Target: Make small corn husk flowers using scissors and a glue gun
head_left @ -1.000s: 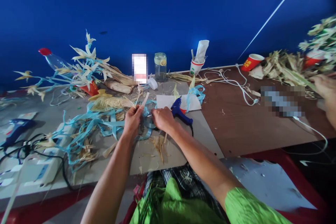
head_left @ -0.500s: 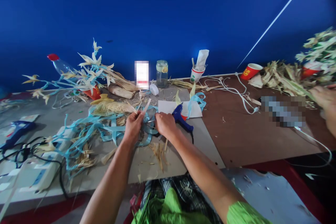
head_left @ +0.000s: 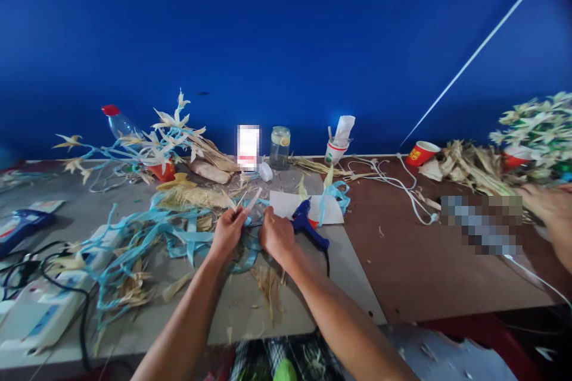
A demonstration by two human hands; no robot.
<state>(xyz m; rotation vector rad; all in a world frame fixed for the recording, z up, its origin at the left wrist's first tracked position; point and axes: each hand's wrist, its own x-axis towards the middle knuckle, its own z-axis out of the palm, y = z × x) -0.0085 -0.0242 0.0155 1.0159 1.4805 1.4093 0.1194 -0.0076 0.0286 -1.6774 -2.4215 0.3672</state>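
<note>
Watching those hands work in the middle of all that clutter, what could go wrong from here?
The right hand is close beside the blue glue gun; a sideways move could knock it, or burn skin if it is hot, which I can't tell.
Its dark cord runs down by the right forearm, so the arm might drag it.
Tangled light-blue ribbon lies near the left hand and might snag the pale strips it holds.

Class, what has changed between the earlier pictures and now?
The view has tilted up, so the table sits lower in the picture. The right hand appears turned, its fingers more upright; what it holds is unclear. The left hand still pinches pale strips, and the blue glue gun stays lying beside the right hand.
</note>
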